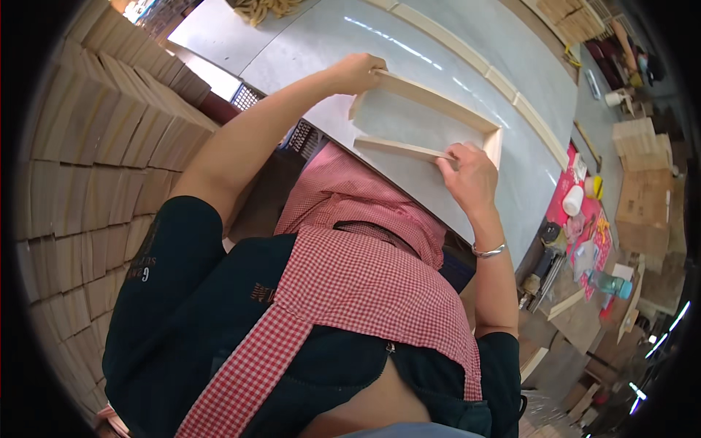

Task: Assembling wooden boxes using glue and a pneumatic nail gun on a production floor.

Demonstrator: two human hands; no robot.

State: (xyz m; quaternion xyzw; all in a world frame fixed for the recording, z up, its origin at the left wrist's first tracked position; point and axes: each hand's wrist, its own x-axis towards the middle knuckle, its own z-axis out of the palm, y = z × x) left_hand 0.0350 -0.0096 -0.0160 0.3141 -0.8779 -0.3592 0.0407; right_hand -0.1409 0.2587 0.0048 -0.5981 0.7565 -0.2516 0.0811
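Note:
A thin rectangular frame of pale wooden strips (431, 100) rests on the grey tabletop (307, 44) in front of me. My left hand (356, 73) is closed on its far left corner, where the far long strip meets the short left piece. At the near right, my right hand (471, 175) pinches the end of the near long strip (400, 149) between thumb and fingers, close to the short right piece (493, 147). A gap shows between the near strip's left end and the short left piece.
More pale wooden strips (475, 62) lie end to end along the far side. Tall stacks of wooden pieces (95, 131) rise on my left, near a blue plastic crate (248, 96). A bottle (610, 285), yellow tape (597, 187) and cardboard boxes (646, 208) are at right.

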